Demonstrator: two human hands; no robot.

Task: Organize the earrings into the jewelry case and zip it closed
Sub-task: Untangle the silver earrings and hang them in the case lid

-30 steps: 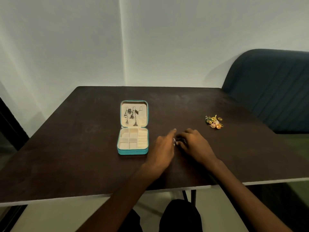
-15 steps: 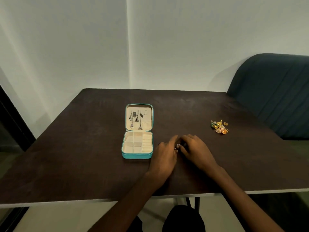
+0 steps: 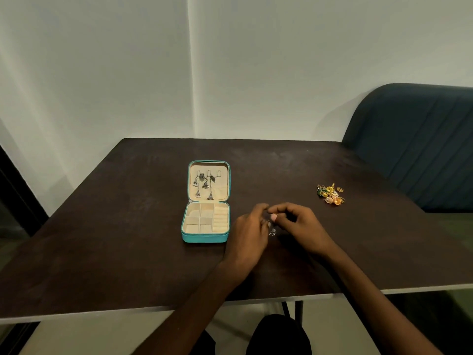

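A small silver earring (image 3: 272,232) is held between the two hands just right of the open case (image 3: 206,235) — it dangles below the fingertips, a little above the dark counter (image 3: 115,239). The left hand (image 3: 249,233) and the right hand (image 3: 299,226) are brought together, fingertips pinched on the earring's upper end; exactly which fingers bear the grip cannot be told, as the piece is tiny and partly hidden.

In the raised lid (image 3: 208,181), several silver drop earrings (image 3: 204,185) are already hung from the loops, with a loop at the right apparently free. The tray compartments below look empty. A heap of gold and coloured earrings (image 3: 330,194) lies well apart, far right on the counter, not yet sorted.

The step in hand is judged to be the preparing of this earring for hanging. It is best done with the hook held by one hand only, so that the other is freed to steady the lid. The hook should be guided through a free loop gently — the hung pieces are close together and could be tangled or knocked loose. The dangling part should be kept clear of the zip line, so that closing is not obstructed later.
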